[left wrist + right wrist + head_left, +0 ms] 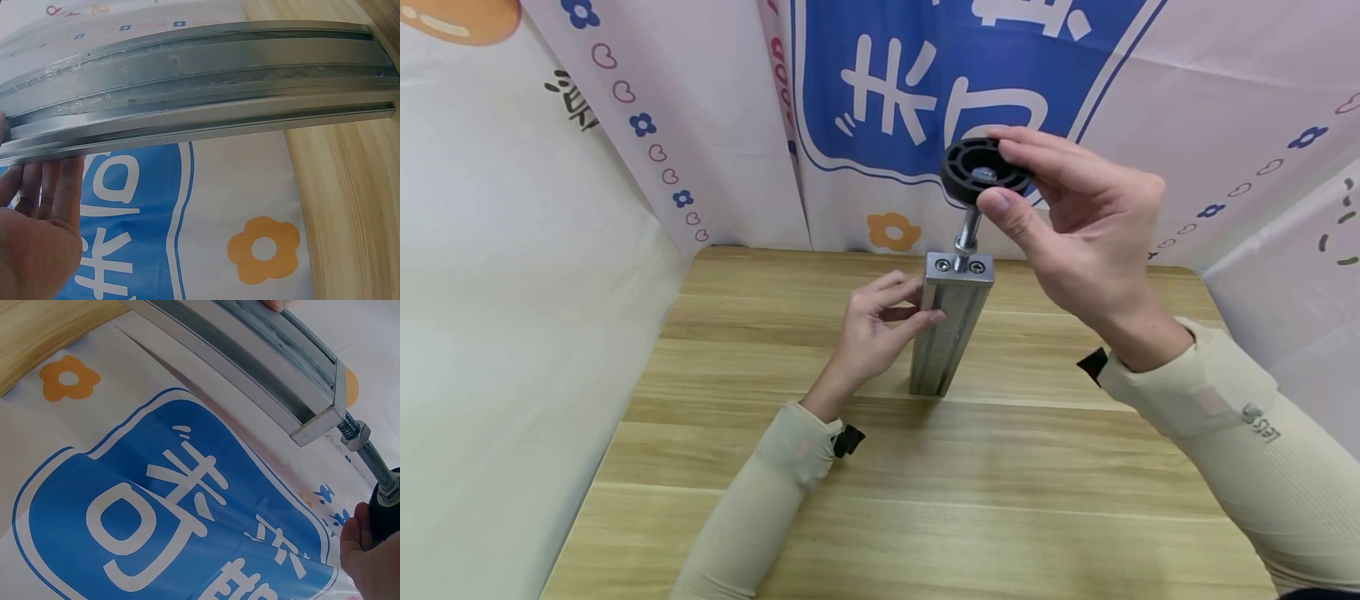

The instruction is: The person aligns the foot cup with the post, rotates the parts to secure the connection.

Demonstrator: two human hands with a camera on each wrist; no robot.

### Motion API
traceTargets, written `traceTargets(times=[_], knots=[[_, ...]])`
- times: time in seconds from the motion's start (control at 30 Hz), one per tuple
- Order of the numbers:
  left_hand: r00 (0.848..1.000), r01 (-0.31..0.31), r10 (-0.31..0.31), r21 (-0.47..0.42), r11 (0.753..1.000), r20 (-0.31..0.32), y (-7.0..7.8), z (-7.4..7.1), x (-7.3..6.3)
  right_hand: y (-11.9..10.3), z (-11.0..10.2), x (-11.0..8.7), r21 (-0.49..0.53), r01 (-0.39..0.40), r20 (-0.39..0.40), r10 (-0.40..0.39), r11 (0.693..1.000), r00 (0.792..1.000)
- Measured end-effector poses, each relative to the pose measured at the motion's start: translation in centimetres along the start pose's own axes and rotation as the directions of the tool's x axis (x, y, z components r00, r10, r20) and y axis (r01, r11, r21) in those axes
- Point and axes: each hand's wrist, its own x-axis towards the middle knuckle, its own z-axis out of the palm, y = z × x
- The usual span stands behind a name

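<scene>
An aluminium profile stands upright on the wooden table, with a metal end plate and two screws on top. My left hand grips its upper part from the left, thumb on the near face. Out of the plate rises a threaded rod carrying a nut, a little above the plate. At the rod's top sits a round black levelling foot. My right hand pinches this foot by its rim, thumb in front and fingers behind. In the left wrist view the profile's long grooves show.
The wooden table has its back edge just behind the profile. A printed cloth with a blue panel and flowers hangs behind it, and pale cloth walls stand at the sides.
</scene>
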Motion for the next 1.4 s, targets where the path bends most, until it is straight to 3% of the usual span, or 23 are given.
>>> traceTargets(times=[0.2, 0.43, 0.63, 0.8, 0.93, 1.4], knots=[[1.0, 0.002, -0.002, -0.001, 1.0, -0.001, 0.1, 0.0, 0.1, -0.1, 0.2, 0.0, -0.027, 0.036, -0.004, -0.036, 0.999, 0.999], [1.0, 0.002, -0.002, 0.001, 1.0, 0.011, 0.2, -0.1, 0.1, -0.2, 0.2, -0.1, -0.026, -0.021, -0.034, 0.02, 0.999, 0.999], [1.0, -0.012, 0.012, 0.001, 1.0, 0.023, 0.2, -0.2, 0.0, -0.3, -0.2, 0.4, 0.029, -0.072, 0.056, 0.071, 0.997, 0.996], [1.0, -0.011, 0.01, 0.01, 1.0, 0.029, 0.2, -0.3, 0.0, -0.7, -0.6, 0.8, 0.077, -0.18, 0.138, 0.168, 0.981, 0.976], [0.999, -0.007, 0.006, 0.016, 1.0, 0.033, 0.2, -0.3, 0.1, -0.6, -0.8, 1.0, 0.052, -0.205, 0.185, 0.192, 0.977, 0.964], [0.998, -0.02, 0.018, 0.037, 0.999, 0.059, 0.3, -0.4, 0.1, -0.3, -0.9, 1.1, 0.067, -0.155, 0.213, 0.137, 0.986, 0.967]])
